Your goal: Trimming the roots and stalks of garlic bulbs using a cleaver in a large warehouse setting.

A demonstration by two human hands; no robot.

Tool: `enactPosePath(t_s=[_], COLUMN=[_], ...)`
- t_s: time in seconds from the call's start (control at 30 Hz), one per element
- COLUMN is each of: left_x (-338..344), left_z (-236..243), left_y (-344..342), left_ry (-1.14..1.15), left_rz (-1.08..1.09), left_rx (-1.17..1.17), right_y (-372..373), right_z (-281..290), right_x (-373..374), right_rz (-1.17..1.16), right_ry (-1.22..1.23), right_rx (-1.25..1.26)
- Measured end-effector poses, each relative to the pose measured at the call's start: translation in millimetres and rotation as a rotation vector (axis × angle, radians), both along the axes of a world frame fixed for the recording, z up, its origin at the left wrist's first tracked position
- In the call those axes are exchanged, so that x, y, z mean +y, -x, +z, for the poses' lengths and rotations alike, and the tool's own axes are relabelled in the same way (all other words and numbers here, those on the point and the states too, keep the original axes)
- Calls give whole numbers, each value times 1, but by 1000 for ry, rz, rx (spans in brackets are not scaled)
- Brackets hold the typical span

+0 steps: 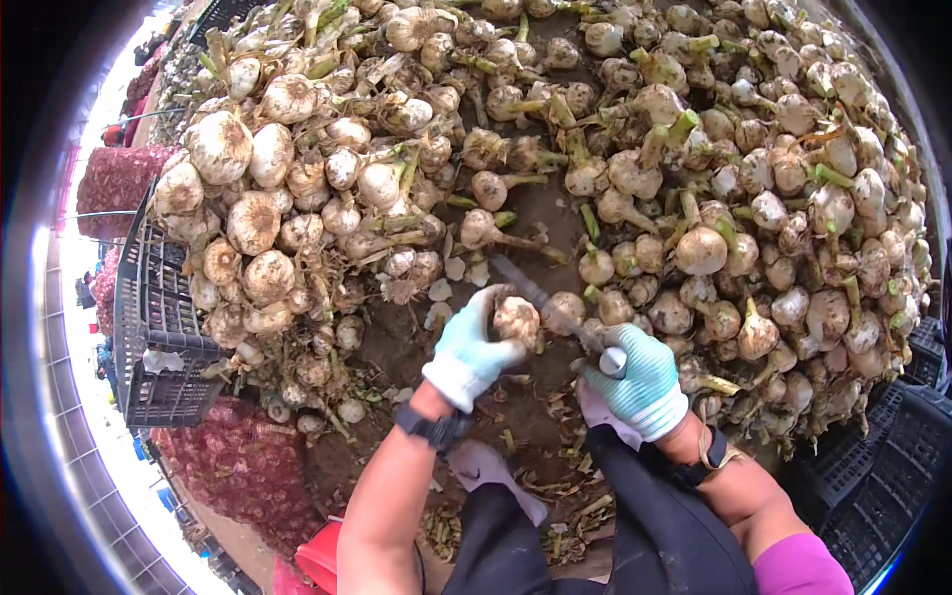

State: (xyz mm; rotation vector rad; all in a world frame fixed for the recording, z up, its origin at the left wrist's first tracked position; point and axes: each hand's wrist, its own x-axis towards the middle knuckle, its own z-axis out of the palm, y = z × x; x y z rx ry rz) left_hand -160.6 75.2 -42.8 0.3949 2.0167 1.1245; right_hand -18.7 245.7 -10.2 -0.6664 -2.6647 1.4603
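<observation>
My left hand (pixel 473 349), in a pale blue and white glove, is closed around a garlic bulb (pixel 517 322) with dirt on its skin. To its right, my right hand (pixel 635 382), gloved the same way, grips a knife by its light handle (pixel 613 362). The knife's blade (pixel 540 300) is blurred and points up and to the left, passing close to the bulb's far side. Whether blade and bulb touch, I cannot tell. Soil-marked garlic bulbs with cut stems lie heaped just beyond both hands.
One garlic heap (pixel 297 178) rises on the left and a larger one (pixel 754 198) on the right, with bare ground between. Black plastic crates (pixel 174 327) stand at the left, more crates (pixel 883 466) at the right. A red mesh sack (pixel 238 466) sits near a red container (pixel 319 555).
</observation>
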Motion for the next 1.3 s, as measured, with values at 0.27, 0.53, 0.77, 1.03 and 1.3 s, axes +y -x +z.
enactPosePath(t_s=[0.27, 0.53, 0.77, 1.03, 1.3], left_x=[-21, -28, -52, -59, -72], left_z=[52, 59, 97, 46, 43], left_y=[-60, -76, -85, -89, -90], left_ry=[-292, -262, -312, -264, -609], left_rz=[563, 742, 221, 313, 763], left_rx=[-289, -398, -127, 276, -667], right_y=[3, 3, 7, 23, 20], right_z=[28, 10, -17, 24, 24], right_x=[-24, -35, -34, -57, -60], right_rz=[539, 511, 23, 103, 373], right_ry=[-294, -266, 110, 940, 556], right_rx=[255, 400, 49, -354, 29])
